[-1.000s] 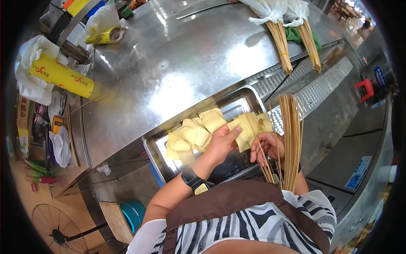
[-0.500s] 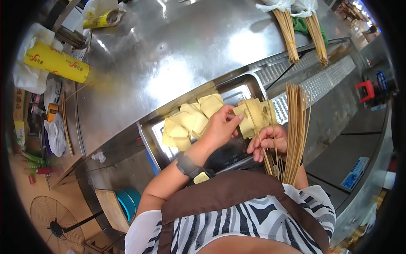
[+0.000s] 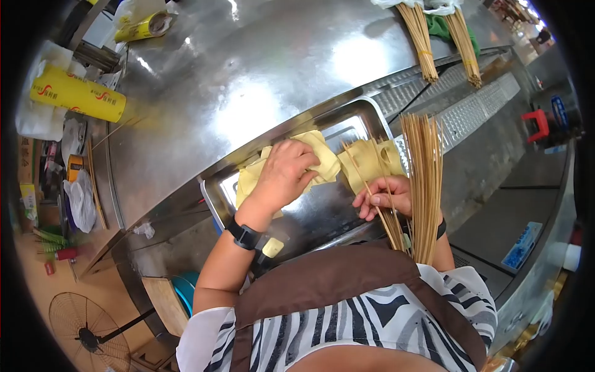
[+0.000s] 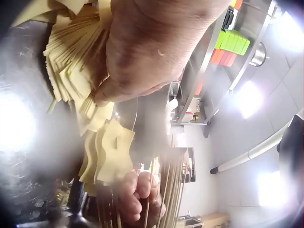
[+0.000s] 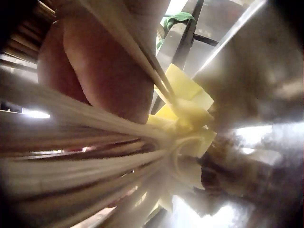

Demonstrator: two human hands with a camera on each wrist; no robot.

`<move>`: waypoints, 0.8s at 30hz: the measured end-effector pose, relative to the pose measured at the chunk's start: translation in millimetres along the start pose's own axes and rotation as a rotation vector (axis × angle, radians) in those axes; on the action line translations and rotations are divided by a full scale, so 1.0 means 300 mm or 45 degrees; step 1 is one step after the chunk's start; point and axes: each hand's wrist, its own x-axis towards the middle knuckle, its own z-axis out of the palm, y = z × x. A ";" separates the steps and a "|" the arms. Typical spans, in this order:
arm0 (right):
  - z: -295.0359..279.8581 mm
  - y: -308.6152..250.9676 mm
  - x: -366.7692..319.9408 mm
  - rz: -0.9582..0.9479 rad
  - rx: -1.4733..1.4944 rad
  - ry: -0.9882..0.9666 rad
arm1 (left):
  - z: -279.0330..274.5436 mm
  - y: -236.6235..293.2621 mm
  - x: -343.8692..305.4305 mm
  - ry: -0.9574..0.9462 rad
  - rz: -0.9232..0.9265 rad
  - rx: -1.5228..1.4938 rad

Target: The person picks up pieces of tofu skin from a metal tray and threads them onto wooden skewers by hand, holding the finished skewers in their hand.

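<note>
My left hand (image 3: 286,172) reaches over a pile of thin pale-yellow sheets (image 3: 319,152), like tofu skin, in a metal tray (image 3: 297,223). In the left wrist view, thumb and fingers pinch the edge of a fanned stack of these sheets (image 4: 71,61). To its right, my right hand (image 3: 396,193) holds thin bamboo skewers, with a thick bundle of skewers (image 3: 424,186) standing along its outer side. Just beyond these fingers are wavy threaded sheets (image 3: 365,166), skewer tips crossing them. Blurred skewers fill much of the right wrist view, hiding part of the hand.
A metal worktop (image 3: 260,68) lies beyond the tray. Two tied skewer bundles (image 3: 418,46) lie at its far right. Rolls of yellow film (image 3: 77,93) stand at the left. A perforated metal strip (image 3: 477,111) runs right of the tray. A fan (image 3: 90,335) stands lower left.
My left hand has moved left from the threaded sheets onto the loose pile. The right hand stays near the tray's right end with its skewers.
</note>
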 end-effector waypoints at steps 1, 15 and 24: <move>0.000 0.002 -0.003 0.001 -0.001 0.006 | -0.006 -0.008 0.004 -0.019 0.033 -0.004; 0.026 -0.001 -0.013 0.013 0.018 0.001 | 0.020 0.065 0.060 0.478 -0.990 -1.579; 0.041 -0.013 -0.020 0.012 -0.023 -0.025 | 0.001 0.132 0.105 0.486 -0.891 -1.715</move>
